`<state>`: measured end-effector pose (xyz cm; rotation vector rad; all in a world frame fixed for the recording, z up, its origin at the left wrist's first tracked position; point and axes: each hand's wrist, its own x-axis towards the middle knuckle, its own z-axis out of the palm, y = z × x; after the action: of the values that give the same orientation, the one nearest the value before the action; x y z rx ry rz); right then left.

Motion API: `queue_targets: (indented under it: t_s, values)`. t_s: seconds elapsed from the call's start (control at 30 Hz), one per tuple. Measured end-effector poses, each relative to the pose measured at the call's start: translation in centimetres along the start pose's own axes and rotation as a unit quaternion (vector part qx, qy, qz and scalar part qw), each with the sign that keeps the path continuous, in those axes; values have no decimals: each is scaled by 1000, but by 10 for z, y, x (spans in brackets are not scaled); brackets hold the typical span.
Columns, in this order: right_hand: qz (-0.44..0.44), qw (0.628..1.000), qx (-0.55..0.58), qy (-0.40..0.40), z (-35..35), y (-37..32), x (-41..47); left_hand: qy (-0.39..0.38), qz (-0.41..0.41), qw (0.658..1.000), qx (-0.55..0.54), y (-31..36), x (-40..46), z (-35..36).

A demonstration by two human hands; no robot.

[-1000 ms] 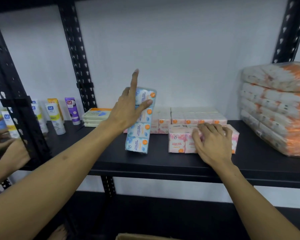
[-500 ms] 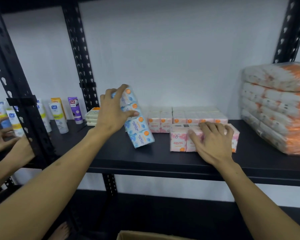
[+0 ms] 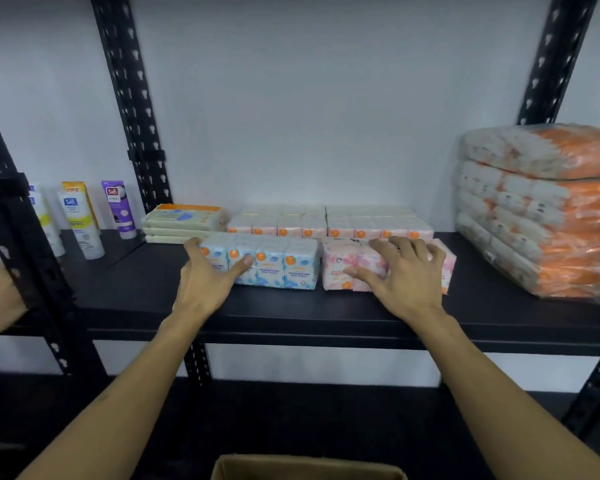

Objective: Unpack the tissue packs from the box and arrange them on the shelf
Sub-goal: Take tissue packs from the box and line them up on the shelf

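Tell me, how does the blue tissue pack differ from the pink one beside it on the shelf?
The blue tissue pack has a blue print; the pink tissue pack a pink flowery one. The left hand touches the blue pack's left end and front; the right hand lies spread over the pink pack's top. Both lie lengthwise, side by side, on the black shelf.

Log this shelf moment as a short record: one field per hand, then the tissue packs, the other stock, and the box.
left hand: spread against the left end of the blue tissue pack, thumb on its front
right hand: flat on the pink tissue pack
packs: blue left of pink, near the shelf front
back row: orange-dotted packs
other stock: tubes at left, wrapped orange bundles at right
box: cardboard box rim below, contents hidden
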<state>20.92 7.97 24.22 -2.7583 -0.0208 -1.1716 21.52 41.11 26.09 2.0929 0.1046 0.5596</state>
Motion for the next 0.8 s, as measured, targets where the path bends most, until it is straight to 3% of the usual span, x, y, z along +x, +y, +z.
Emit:
queue_targets:
  t_s: [0.17,0.37,0.43,0.53,0.6,0.7,0.8]
  values:
    - [19,1000,-6,19,-2,-7,-2,-20,-6,1000,13,-1,-2,-3]
    - [168,979,117,1,-33,-43,17,-28,-8,999,16,-4,-4,-4]
    - [220,952,211,13,-48,-54,26,-28,-10,999,20,-3,-5,-5]
    - [289,848,442,34,-60,-66,36,-26,-11,999,22,-2,-6,-6]
    - [314,800,510,40,-59,-71,36,-28,-12,999,24,-2,-6,-7]
    - [348,766,538,63,-54,-71,32,-29,-15,999,29,-2,-6,-7]
    - [345,771,530,71,-60,-66,31,-28,-16,999,33,-3,-5,-7]
